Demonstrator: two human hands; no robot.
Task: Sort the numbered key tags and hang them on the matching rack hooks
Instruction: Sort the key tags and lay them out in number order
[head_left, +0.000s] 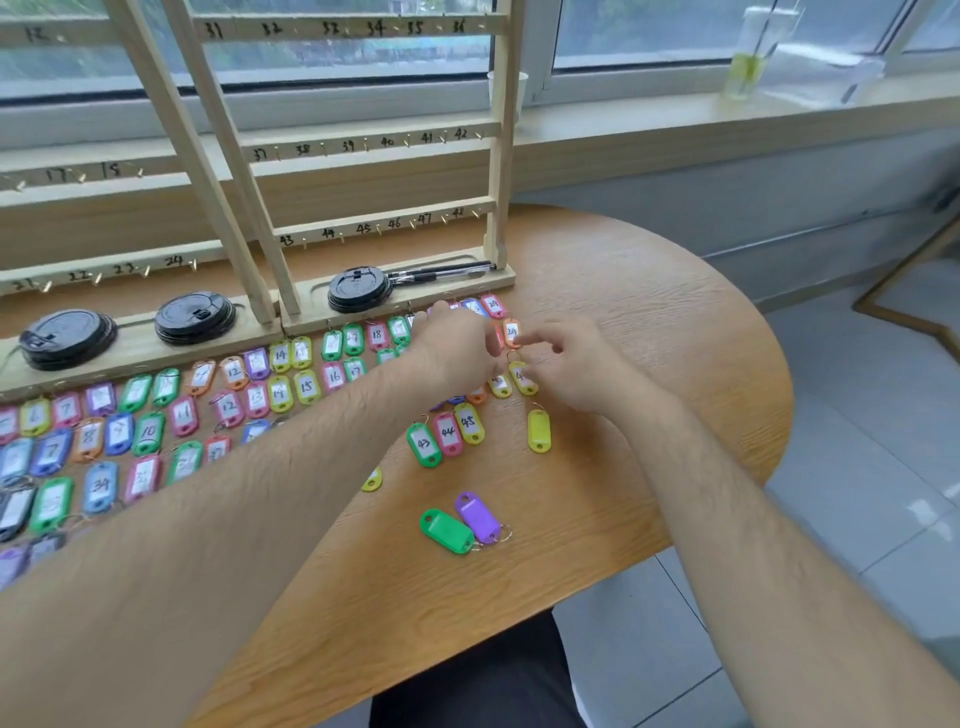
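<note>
Behind, black cup lids (358, 288) and pens (441, 270) in the rack (501, 156) base, hooks (378, 229) marked 43 to 48. Near the tabletop's (649, 312) far edge, right hand (576, 366) loosely curled, fingertip touching orange tag 24 (511, 332); left hand (454, 348) hiding neighbouring tags (377, 335), grip unclear.

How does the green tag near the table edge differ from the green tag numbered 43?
The green tag near the edge shows a plain face, no number; the green tag 43 shows a white label. The edge tag lies slanted, ring lower right; tag 43 lies nearly upright, ring on top. Both are green.
</note>
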